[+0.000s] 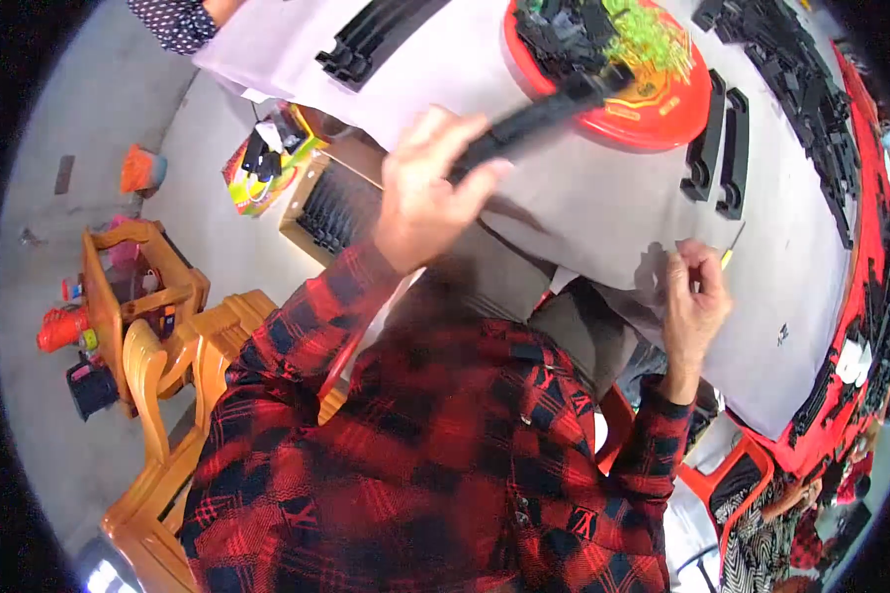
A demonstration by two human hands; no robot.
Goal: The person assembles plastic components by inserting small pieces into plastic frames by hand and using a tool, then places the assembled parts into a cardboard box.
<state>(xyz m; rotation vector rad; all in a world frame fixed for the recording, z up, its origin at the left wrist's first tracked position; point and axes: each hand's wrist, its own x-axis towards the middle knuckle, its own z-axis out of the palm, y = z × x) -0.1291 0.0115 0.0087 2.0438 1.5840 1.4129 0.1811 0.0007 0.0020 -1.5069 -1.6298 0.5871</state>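
My left hand (430, 188) is closed round one end of a long black plastic part (539, 119). The part slants up to the right, and its far end reaches over a red round tray (653, 133); motion blurs it a little. Small black pieces (564, 40) and yellow-green scraps (648, 40) lie in the tray. Low over the table's near edge, my right hand (697, 296) has its fingers curled in a pinch. A thin pointed tool with a yellow part (728, 258) sticks out past those fingers; its kind is hidden. Two long black parts (702, 143) lie right of the tray.
More black parts (376, 44) lie at the table's far left, and a long heap (796, 89) runs along the right. Below the left edge stand an open carton of black parts (302, 212) and a colourful box (247, 183). A wooden chair (148, 395) is at left. People are at the edges.
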